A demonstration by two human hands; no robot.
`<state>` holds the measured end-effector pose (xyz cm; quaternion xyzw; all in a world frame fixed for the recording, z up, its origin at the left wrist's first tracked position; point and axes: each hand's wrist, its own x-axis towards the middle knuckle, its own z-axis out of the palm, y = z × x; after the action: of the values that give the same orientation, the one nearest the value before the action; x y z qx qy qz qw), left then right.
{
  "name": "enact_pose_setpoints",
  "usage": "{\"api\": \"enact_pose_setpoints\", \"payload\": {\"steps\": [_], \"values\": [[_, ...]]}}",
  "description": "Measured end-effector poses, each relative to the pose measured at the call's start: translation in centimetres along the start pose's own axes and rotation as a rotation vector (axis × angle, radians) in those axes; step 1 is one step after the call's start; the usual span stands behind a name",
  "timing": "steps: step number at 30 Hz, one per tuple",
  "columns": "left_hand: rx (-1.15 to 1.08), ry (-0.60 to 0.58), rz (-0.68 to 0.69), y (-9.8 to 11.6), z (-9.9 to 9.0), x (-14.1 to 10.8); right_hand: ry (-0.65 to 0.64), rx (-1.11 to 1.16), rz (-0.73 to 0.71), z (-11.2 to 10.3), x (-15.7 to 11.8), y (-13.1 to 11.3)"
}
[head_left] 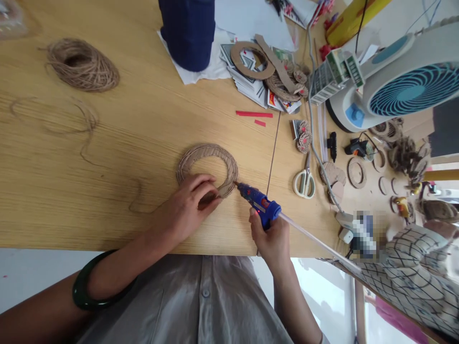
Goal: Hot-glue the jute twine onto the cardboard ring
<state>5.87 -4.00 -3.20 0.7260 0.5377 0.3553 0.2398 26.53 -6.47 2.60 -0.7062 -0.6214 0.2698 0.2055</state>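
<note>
A cardboard ring (184, 167) with brown twine laid around its outer edge lies flat on the wooden table. My left hand (195, 200) pinches the ring's near side, fingers curled over its rim. In my right hand (270, 239) is a blue hot glue gun (260, 203), its nozzle at the ring's right edge. A long clear glue stick (315, 241) sticks out of the gun's back. Loose twine (136, 196) trails on the table left of the ring.
A ball of twine (84, 64) sits at the upper left. Scissors (304, 181), red strips (254, 114) and a grey cable (312, 138) lie right of the ring. Behind are a navy container (188, 33) and a fan (401, 81). A person in a checked shirt (412, 258) is at the right.
</note>
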Motion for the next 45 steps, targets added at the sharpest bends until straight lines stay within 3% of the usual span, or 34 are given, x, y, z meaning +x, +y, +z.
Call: {"api": "enact_pose_setpoints", "payload": {"steps": [8, 17, 24, 34, 40, 45], "values": [[0.057, 0.000, 0.029, 0.3, 0.1, -0.7, 0.000, -0.050, -0.083, -0.4, -0.4, -0.7], [0.053, 0.006, 0.055, 0.6, -0.1, -0.4, 0.000, -0.107, -0.038, -0.3, 0.2, -0.8], [0.026, -0.001, 0.046, 0.5, 0.0, -0.5, 0.003, -0.218, -0.163, -0.5, -0.8, -1.2], [0.027, 0.014, 0.048, 0.4, 0.2, -0.6, -0.026, -0.234, -0.158, -0.8, -1.4, -1.6], [0.030, 0.022, 0.065, 0.3, 0.2, -0.5, 0.058, -0.287, -0.152, -0.5, 0.2, -1.1], [0.021, 0.007, 0.072, 0.3, 0.0, -0.5, 0.027, -0.261, -0.159, -0.9, -0.5, -1.1]]}}
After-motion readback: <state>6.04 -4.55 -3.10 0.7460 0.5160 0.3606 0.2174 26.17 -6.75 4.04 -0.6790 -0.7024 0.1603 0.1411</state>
